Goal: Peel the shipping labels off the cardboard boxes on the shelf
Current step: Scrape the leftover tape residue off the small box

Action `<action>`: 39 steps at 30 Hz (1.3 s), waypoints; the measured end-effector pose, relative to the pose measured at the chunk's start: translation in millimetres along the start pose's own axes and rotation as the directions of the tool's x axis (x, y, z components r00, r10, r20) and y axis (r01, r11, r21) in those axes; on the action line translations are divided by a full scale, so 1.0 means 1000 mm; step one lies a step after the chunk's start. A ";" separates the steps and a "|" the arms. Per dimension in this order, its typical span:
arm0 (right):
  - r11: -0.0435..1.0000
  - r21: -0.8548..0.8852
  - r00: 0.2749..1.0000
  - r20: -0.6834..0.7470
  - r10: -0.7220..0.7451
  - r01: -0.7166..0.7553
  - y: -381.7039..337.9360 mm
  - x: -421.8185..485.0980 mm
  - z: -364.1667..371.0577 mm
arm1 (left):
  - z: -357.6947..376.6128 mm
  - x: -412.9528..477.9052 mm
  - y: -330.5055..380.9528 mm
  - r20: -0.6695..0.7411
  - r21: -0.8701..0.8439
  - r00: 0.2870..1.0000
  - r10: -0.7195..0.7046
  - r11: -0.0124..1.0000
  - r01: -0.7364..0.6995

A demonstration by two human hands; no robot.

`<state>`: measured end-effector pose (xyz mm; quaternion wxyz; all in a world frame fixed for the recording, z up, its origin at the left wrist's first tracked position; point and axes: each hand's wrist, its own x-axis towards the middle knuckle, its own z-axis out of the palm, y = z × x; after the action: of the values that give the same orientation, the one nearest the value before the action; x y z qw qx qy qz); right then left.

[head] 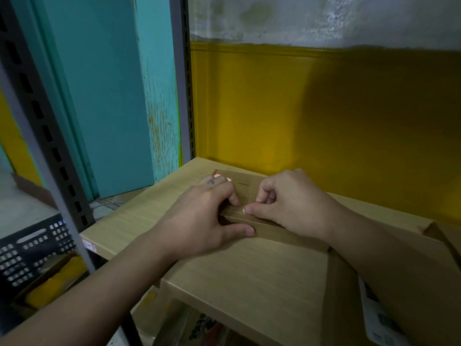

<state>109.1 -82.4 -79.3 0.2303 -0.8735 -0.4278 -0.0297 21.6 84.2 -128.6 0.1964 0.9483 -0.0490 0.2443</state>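
Observation:
A flat cardboard box (249, 268) lies on the wooden shelf board (139, 216), its top flap edge under both hands. My left hand (199, 221) rests on the box with fingers spread and thumb pressing the flap edge. My right hand (287, 203) has its fingers curled, thumb and forefinger pinching at a thin strip on the box top near its far edge. A white shipping label (376, 318) shows on the side of another cardboard box at the lower right, partly hidden by my right forearm. A small red and white sticker (219, 176) peeks out beyond my left fingers.
A grey slotted shelf upright (45, 136) stands at the left and another (184, 78) at the back corner. A black perforated crate (32, 248) sits lower left. The yellow wall (324, 126) closes the back. More boxes lie under the shelf (199, 328).

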 end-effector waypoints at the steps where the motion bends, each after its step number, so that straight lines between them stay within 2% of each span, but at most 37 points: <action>1: 1.000 -0.003 1.000 0.004 -0.003 0.003 0.000 0.000 0.000 | 0.000 0.000 0.001 0.000 0.002 1.000 0.001 1.000 -0.001; 14: 0.990 -0.133 0.997 -0.047 -0.055 0.048 0.004 0.004 0.008 | 0.000 -0.001 0.002 -0.011 0.018 1.000 0.010 1.000 -0.010; 18: 0.999 -0.036 0.998 -0.057 -0.029 0.027 0.009 0.004 0.007 | -0.002 -0.001 0.003 -0.003 0.000 1.000 -0.011 1.000 0.011; 23: 0.995 0.098 1.000 -0.001 0.006 -0.006 0.010 0.000 0.002 | -0.004 0.000 0.004 0.014 0.002 0.999 -0.028 1.000 0.028; 39: 0.998 -0.065 1.000 0.004 0.002 -0.001 0.000 0.006 0.001 | 0.000 0.000 0.004 0.004 0.025 1.000 -0.007 1.000 0.007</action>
<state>112.2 -77.3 -79.0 0.2008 -0.8809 -0.4264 -0.0417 21.3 80.7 -127.1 0.1852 0.9514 -0.0429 0.2424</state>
